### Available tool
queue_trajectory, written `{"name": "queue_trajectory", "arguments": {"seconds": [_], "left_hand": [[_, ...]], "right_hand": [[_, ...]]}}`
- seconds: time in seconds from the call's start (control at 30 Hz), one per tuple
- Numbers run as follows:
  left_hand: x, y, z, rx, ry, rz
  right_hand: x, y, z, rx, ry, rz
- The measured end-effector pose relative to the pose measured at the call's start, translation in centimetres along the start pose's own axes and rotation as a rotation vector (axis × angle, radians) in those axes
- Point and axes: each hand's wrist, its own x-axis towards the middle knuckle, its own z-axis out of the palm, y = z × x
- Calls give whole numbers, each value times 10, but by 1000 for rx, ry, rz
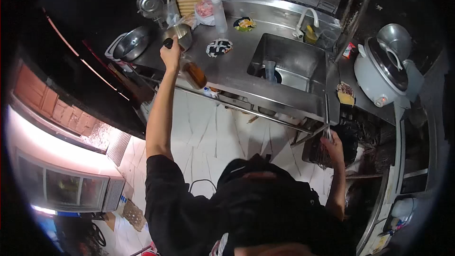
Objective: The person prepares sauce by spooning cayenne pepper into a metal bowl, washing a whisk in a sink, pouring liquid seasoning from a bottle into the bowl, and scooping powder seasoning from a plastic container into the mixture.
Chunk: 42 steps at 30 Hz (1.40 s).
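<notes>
My left hand (171,57) is stretched out over the counter's front edge, its fingers closed round the black handle of a small steel pot (182,37). Close beside my wrist, at the counter's edge, is a clear container of amber liquid (194,76). My right hand (334,148) is low on the right, closed on a wire whisk (324,154). The whisk's wires point down in front of a dark bin (348,144).
A steel sink (303,68) with a white tap (308,19) is set in the steel counter (227,73). A squeeze bottle (219,15), patterned cloth pad (219,47) and steel bowl (131,43) stand on the left. At right is a large white cooker (379,73).
</notes>
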Motion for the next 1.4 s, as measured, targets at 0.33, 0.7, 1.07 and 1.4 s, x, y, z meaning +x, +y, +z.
{"name": "queue_trajectory", "arguments": {"seconds": [0.33,0.7,1.07,1.4], "left_hand": [[130,-144,130,232,-27,-156],[156,-172,190,327,79,77],[-65,11,289,305,-781,419],[-175,-59,386,391,-1322,-196]], "right_hand": [[127,-69,59,-561,179,-95],[218,-97,67,-908,273,-103],[360,-128,47,-1266,-236,-652],[580,-101,-23,-531,-68,-612]]}}
